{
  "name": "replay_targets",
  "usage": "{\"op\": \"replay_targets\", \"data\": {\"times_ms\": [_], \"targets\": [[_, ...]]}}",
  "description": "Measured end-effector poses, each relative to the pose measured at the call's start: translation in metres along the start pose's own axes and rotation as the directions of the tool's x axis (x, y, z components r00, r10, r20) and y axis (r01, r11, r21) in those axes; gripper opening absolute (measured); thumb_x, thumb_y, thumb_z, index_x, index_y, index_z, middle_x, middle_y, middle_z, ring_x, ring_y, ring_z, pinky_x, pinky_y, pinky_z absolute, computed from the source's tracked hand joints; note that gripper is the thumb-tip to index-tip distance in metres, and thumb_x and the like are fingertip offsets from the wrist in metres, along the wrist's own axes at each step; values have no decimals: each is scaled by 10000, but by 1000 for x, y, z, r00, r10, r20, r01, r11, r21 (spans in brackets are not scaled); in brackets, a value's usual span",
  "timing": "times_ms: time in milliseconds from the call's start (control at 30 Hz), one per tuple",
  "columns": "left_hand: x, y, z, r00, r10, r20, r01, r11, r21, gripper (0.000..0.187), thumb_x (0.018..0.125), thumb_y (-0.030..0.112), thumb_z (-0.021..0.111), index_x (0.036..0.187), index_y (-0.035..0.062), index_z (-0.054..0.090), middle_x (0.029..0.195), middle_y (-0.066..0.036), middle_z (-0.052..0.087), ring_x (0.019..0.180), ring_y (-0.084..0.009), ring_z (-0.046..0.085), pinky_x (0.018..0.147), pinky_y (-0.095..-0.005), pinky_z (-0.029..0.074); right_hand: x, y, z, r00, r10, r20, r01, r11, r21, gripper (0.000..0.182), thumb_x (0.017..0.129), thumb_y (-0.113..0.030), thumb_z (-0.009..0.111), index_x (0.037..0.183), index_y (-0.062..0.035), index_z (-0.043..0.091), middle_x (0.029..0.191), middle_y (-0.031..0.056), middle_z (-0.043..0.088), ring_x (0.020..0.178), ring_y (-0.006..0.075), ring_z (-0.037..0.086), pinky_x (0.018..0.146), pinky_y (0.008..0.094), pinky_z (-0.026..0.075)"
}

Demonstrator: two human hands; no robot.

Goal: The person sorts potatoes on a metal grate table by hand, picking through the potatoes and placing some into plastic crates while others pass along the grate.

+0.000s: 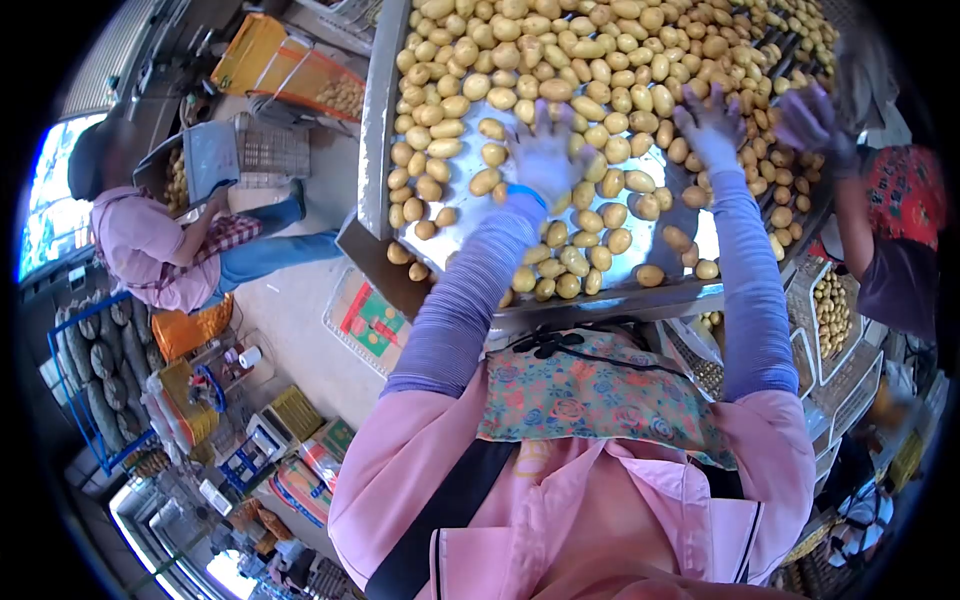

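Many yellow-brown potatoes (575, 262) lie over a shiny metal sorting table (460, 190). My left hand (543, 155), in a pale glove, rests among them near the middle with its fingers spread. To its right, my right hand (712, 128), gloved as well, reaches over the potatoes with fingers apart. Neither palm shows, and nothing is seen gripped in either hand. Bare metal shows between the scattered potatoes around both hands, while the far part of the table is densely covered.
At the right edge, a co-worker's gloved hand (812, 122) is over the same table. Another person (150, 240) stands at the left beside a crate (270, 150). Crates of potatoes (832, 312) stand at lower right. A tray (365, 320) lies on the floor.
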State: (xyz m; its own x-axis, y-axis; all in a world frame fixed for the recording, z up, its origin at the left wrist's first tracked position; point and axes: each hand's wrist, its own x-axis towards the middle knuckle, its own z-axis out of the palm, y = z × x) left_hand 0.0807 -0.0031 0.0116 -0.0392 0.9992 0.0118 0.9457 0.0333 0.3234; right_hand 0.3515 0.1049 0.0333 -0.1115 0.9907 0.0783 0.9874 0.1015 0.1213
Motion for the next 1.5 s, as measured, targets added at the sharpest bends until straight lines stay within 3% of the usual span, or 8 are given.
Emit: {"op": "replay_targets", "data": {"times_ms": [67, 167, 767, 1067, 1233, 1267, 1300, 1500], "targets": [[-23, 27, -5, 998, 64, 4, -64, 997, 42, 768, 917, 566, 532, 1524, 124, 373, 1582, -173, 308, 1414, -530, 249, 1149, -694, 139, 4, 12, 81, 869, -180, -461, 310, 924, 223, 663, 968, -620, 471, 1563, -390, 288, 1656, 170, 157, 1494, 445, 192, 1194, 628, 94], [-76, 26, 5, 893, 447, 47, -449, 892, 53, 705, 928, 517, 549, 1507, 137, 415, 1578, -159, 328, 1401, -562, 245, 1149, -691, 155, -51, -28, 15, 956, -215, 201, 143, 937, 319, 643, 964, -564, 517, 1547, -356, 342, 1583, 183, 323, 1449, 420, 309, 1175, 641, 156], [-70, 7, 15, 911, 332, 245, -362, 928, 92, 350, 874, 232, 593, 1184, 69, 610, 1130, -167, 653, 908, -379, 666, 769, -483, 537, -251, -34, -61, 988, -154, 1, 107, 690, 716, 449, 917, -196, 681, 1357, -137, 613, 1429, 106, 552, 1303, 285, 529, 1086, 387, 430], [-148, 131, -29, 693, 711, 117, -590, 653, -474, 629, 925, 239, 622, 1483, 27, 424, 1341, -210, 568, 1237, -373, 540, 1059, -484, 406, -296, -31, -22, 900, -124, 418, -334, -811, 480, 528, 1006, -261, 594, 1470, -84, 414, 1294, 27, 560, 1121, 156, 577, 884, 361, 520], [-139, 75, -27, 570, 821, 18, -769, 541, -341, 663, 928, 280, 614, 1494, 16, 391, 1459, -196, 505, 1370, -402, 435, 1148, -506, 318, -308, 56, -120, 788, 501, 357, -284, -218, 934, 284, 1008, -235, 585, 1236, -67, 564, 1105, 40, 641, 878, 144, 641, 691, 275, 540], [-143, 40, -22, 619, 778, 105, -748, 625, -221, 661, 929, 292, 612, 1494, 24, 396, 1476, -187, 490, 1392, -404, 403, 1166, -513, 278, -323, 126, -42, 675, 734, 75, 270, -340, 901, 271, 990, -216, 619, 1196, -44, 583, 1054, 56, 654, 901, 135, 638, 715, 286, 543], [-147, 1, -18, 667, 721, 188, -719, 689, -89, 658, 931, 303, 610, 1493, 33, 401, 1493, -178, 475, 1414, -406, 372, 1185, -520, 238, -332, 175, -75, 610, 730, -309, 10, 383, 924, 321, 976, -249, 649, 1199, -28, 581, 1082, 79, 654, 917, 159, 645, 769, 296, 547], [-112, -125, -20, 933, 359, 3, -346, 896, 276, 720, 958, 417, 579, 1552, 87, 341, 1599, -261, 262, 1479, -451, 231, 1215, -571, 104, -336, 293, -129, 464, 739, -487, -312, 652, 691, 676, 946, -394, 687, 1421, 21, 443, 1434, 179, 496, 1361, 286, 445, 1136, 389, 346]]}}
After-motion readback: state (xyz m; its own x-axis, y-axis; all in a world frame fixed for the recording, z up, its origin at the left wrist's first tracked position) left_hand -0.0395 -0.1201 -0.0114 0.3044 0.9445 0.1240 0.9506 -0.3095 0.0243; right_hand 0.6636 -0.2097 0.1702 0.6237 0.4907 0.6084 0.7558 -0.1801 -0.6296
